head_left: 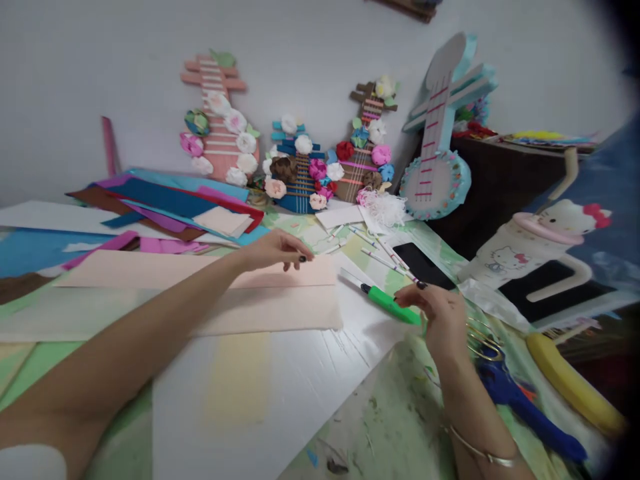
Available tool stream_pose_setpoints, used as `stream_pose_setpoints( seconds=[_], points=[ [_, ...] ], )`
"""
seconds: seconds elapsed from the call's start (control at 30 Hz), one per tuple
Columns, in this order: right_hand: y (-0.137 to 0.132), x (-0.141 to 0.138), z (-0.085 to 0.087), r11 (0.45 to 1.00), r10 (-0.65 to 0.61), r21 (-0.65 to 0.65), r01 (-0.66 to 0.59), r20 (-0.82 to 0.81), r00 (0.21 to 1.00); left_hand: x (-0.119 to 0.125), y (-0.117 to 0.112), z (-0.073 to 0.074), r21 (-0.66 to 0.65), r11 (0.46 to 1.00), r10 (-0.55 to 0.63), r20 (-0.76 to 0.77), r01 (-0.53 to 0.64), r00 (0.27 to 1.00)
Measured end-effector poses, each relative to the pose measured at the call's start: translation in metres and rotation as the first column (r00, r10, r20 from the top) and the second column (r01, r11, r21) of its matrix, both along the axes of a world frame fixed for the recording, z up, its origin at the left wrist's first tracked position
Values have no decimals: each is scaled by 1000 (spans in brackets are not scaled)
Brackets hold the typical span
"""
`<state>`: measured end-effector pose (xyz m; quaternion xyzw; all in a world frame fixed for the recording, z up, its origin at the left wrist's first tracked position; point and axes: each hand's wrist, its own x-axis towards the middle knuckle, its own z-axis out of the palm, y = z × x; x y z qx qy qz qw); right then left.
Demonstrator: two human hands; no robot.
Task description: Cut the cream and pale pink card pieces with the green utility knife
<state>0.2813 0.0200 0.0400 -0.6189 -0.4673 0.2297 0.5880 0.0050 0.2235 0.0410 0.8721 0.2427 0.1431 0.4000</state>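
Note:
A strip of pale pink crepe paper [280, 305] lies folded across a white board [195, 413]. My left hand [277, 252] hovers over its upper layer near the right end, fingers loosely bent and holding nothing I can see. At the strip's right, a green utility knife [393, 305] rests on the board with its blade pointing up and left. My right hand [443, 320] is over the knife's handle end, its fingers curved and apart; whether it touches the handle I cannot tell. A bracelet circles the right wrist.
Decorated paper guitars [300, 173] lean along the wall. Colored paper sheets [170, 200] pile up at left. A blue hot glue gun [530, 407], scissors handles [483, 340], a yellow roll-shaped thing [575, 383], a phone [423, 265] and a cat-themed tumbler [520, 250] stand or lie at right.

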Motion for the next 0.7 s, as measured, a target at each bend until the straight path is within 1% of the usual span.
stream_pose_setpoints(
  seconds=[0.03,0.07,0.1,0.13,0.17,0.2,0.23,0.27,0.33,0.4,0.6,0.7],
  points=[
    [2,2,-4,996,-86,-24,90,146,986,-17,11,3,68,994,91,-27,-89,995],
    [5,3,-9,984,-139,-60,166,320,937,-35,22,5,135,978,171,-63,-162,983],
    [7,4,-14,975,-139,-84,204,484,864,-52,32,6,197,956,238,-101,-215,966],
    [10,5,-18,968,-95,-127,217,613,784,-68,40,6,243,940,281,-152,-240,948],
    [12,6,-23,955,-46,-179,235,696,717,-83,47,6,275,929,308,-210,-246,928],
    [14,7,-28,939,-12,-221,263,743,670,-94,51,4,295,924,325,-269,-244,907],
    [15,8,-32,927,28,-257,272,772,635,-104,55,3,303,924,330,-327,-233,885],
    [17,9,-35,917,74,-297,268,784,617,-110,56,1,305,927,329,-380,-219,864],
    [18,11,-40,902,151,-358,240,784,603,-116,57,-2,303,934,319,-464,-190,826],
    [19,13,-43,895,196,-391,213,775,600,-116,56,-6,304,938,309,-518,-166,797],
    [20,13,-41,890,239,-425,163,741,627,-110,50,-13,350,927,326,-589,-130,740],
    [20,13,-43,903,219,-405,144,722,656,-107,47,-10,376,922,318,-601,-93,733]
  ],
)
